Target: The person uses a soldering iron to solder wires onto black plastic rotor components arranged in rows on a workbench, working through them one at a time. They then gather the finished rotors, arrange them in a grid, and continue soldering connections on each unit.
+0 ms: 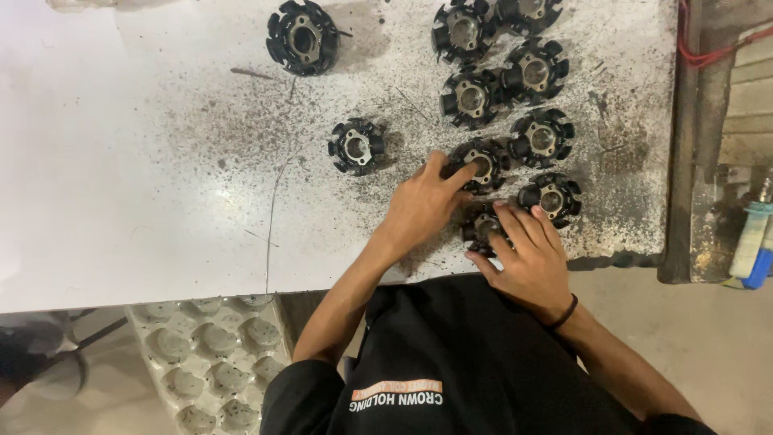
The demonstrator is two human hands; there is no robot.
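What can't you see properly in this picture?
- Head view: the round black part under the right hand is mostly covered by its fingers.
- The part under the left hand is partly hidden by fingertips.
- The top-right part is cut off by the top edge.
- The grey tray runs off the bottom edge.
- The blue-and-white tube at the right edge is blurred.

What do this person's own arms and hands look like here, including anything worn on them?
Both forearms are bare. The left hand has nothing on it: no glove, ring or band. The right hand is also ungloved, with a thin black band round its wrist. Black sleeves cover only the upper arms.
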